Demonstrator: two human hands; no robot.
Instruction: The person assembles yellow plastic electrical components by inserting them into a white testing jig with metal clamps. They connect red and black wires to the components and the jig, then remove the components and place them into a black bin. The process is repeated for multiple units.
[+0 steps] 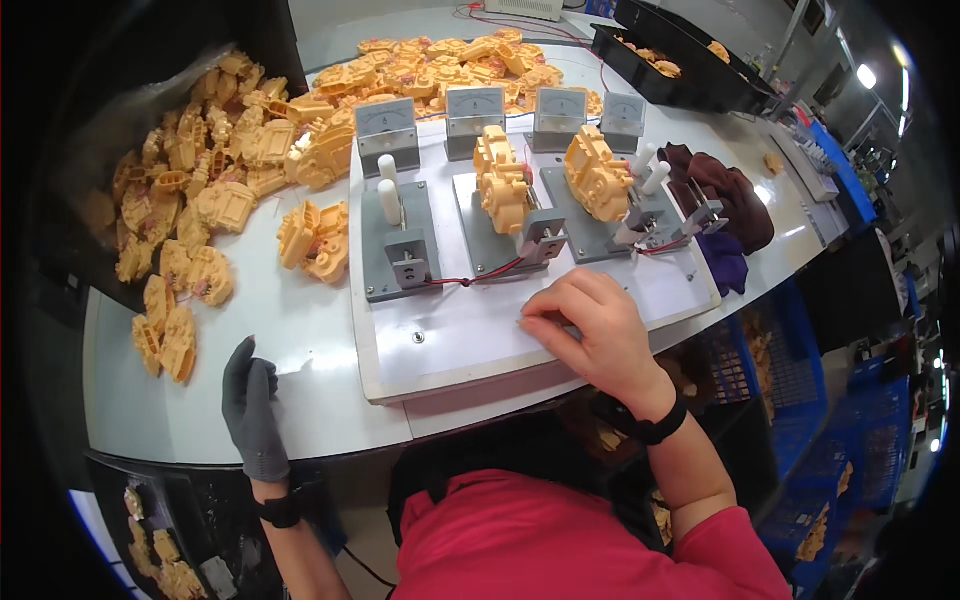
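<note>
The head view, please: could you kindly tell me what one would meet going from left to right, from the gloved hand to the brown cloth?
Gloved left hand, leftmost grey fixture, left mounted yellow-orange part, right mounted yellow-orange part, brown cloth.

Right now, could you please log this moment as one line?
left hand: gloved, near table edge | right hand: bare, at white board | yellow parts: two on stands
</note>
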